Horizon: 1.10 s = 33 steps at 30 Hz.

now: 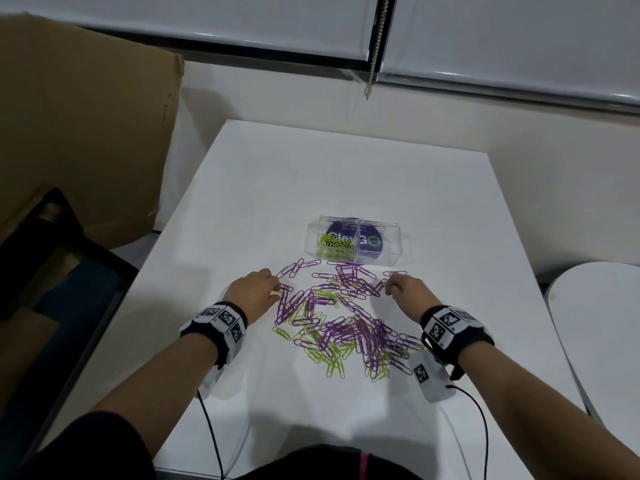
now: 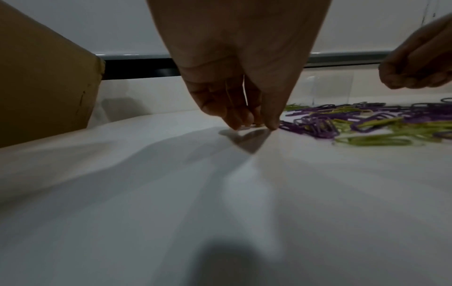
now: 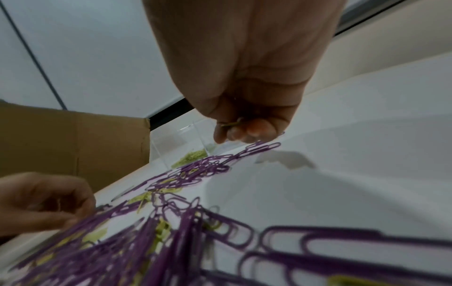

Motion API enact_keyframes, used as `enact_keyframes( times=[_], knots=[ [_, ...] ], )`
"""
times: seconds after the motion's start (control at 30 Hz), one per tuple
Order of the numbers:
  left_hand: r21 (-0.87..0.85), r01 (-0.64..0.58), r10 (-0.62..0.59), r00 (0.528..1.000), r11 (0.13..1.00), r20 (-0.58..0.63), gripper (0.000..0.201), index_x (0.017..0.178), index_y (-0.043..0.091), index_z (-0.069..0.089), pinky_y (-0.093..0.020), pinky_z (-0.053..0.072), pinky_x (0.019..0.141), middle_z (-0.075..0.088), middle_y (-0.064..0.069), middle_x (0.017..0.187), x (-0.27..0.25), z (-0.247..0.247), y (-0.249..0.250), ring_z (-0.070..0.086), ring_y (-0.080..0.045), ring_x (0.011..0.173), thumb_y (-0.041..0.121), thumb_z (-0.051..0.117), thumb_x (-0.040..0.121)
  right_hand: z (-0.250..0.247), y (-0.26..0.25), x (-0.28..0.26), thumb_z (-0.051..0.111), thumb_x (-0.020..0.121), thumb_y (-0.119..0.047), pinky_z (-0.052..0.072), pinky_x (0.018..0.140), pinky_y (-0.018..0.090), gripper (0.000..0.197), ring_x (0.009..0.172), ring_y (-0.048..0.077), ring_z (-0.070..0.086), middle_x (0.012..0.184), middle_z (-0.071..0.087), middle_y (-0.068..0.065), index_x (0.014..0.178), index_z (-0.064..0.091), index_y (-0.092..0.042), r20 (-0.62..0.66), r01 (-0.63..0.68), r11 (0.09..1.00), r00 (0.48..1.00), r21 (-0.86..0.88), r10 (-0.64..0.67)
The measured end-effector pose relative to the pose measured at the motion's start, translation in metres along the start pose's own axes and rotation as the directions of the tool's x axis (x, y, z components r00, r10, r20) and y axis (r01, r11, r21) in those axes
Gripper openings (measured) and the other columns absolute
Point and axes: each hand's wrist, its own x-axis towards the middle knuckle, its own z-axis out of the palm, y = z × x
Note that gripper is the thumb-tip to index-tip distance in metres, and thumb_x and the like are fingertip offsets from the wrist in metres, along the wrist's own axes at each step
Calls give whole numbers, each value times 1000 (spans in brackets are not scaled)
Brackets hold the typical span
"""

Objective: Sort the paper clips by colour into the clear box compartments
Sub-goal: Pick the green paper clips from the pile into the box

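A clear two-compartment box (image 1: 391, 237) stands on the white table (image 1: 346, 168). Its left compartment holds green paper clips (image 1: 333, 242); the right one shows only a purple label beneath. In front lies a mixed pile of purple and green clips (image 1: 346, 323). My left hand (image 1: 277, 287) is at the pile's left edge, fingertips (image 2: 271, 123) down on the table, pinching a purple clip (image 2: 247, 126). My right hand (image 1: 389, 289) hovers at the pile's far right corner, fingers curled around a green clip (image 3: 231, 123) just above the purple clips (image 3: 261, 148).
A large cardboard sheet (image 1: 86, 133) leans left of the table. A round white surface (image 1: 595, 323) sits at the right. Wrist cables (image 1: 211, 431) trail over the near table edge. A blind chain (image 1: 374, 46) hangs at the back wall.
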Motion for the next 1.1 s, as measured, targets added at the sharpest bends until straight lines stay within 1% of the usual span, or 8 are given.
enact_keyframes(
  times=[0.13, 0.37, 0.5, 0.63, 0.77, 0.9, 1.0, 1.1],
  knots=[
    [-12, -16, 15, 999, 1000, -29, 27, 115, 15, 59, -32, 44, 84, 54, -4, 120, 5, 1, 8, 53, -22, 112, 27, 43, 97, 9, -10, 6, 44, 95, -18, 31, 60, 29, 21, 77, 23, 49, 83, 56, 13, 79, 52, -6, -22, 3, 999, 1000, 38, -2],
    [184, -60, 49, 997, 981, 65, 21, 109, 7, 58, -34, 46, 80, 56, -9, 114, 9, 6, 15, 56, -26, 104, 11, 45, 94, 25, -27, 14, 50, 92, -19, 45, 83, 34, 21, 103, 29, 58, 117, 60, 11, 110, 58, -11, 3, 84, 973, 996, -215, -85],
    [232, -83, 79, 997, 969, 25, 31, 67, 10, 65, -25, 45, 41, 61, -3, 67, 7, -2, 15, 60, -18, 53, 18, 89, 48, 29, -24, 9, 48, 93, -19, 46, 84, 34, 21, 102, 30, 59, 115, 60, 12, 108, 58, -8, 19, 82, 969, 997, -233, -80],
    [-60, -70, 70, 998, 996, -5, 16, 98, 7, 56, -32, 44, 73, 58, -9, 99, 2, -9, 14, 58, -27, 89, 16, 45, 92, 23, -16, 4, 49, 93, -20, 41, 75, 30, 19, 88, 26, 57, 103, 60, 10, 105, 58, -9, -18, 107, 981, 994, -159, -111],
    [-242, -55, 36, 996, 969, -81, 8, 85, 18, 51, -23, 34, 68, 50, 3, 85, -2, -2, 2, 47, -17, 75, 15, 46, 90, 11, -5, 4, 51, 91, -19, 38, 68, 27, 15, 79, 24, 54, 88, 57, 8, 98, 57, -7, -96, 46, 995, 994, -85, -55],
    [-346, -16, -4, 998, 938, -56, 19, 107, 14, 56, -21, 35, 68, 50, 7, 78, -6, 4, -4, 48, -15, 72, 12, 48, 89, 6, 10, 2, 52, 90, -20, 44, 80, 30, 19, 101, 28, 59, 111, 62, 11, 103, 60, -9, -42, -32, 989, 999, -142, 26],
    [-399, -14, -1, 999, 917, -37, 45, 132, 22, 45, -22, 35, 69, 46, 10, 71, -9, 6, -3, 48, -15, 73, 9, 45, 88, 11, 3, 1, 52, 92, -22, 45, 82, 30, 21, 103, 25, 59, 116, 60, 8, 108, 59, -11, -43, 62, 983, 997, -173, -70],
    [-418, -10, -9, 999, 908, -43, 44, 130, 21, 53, -22, 34, 75, 47, 6, 83, -10, 5, 0, 48, -15, 83, 7, 43, 89, 20, -16, 5, 50, 93, -27, 45, 83, 32, 25, 101, 26, 58, 114, 56, 9, 111, 57, -11, 1, 124, 968, 992, -219, -127]
  ],
)
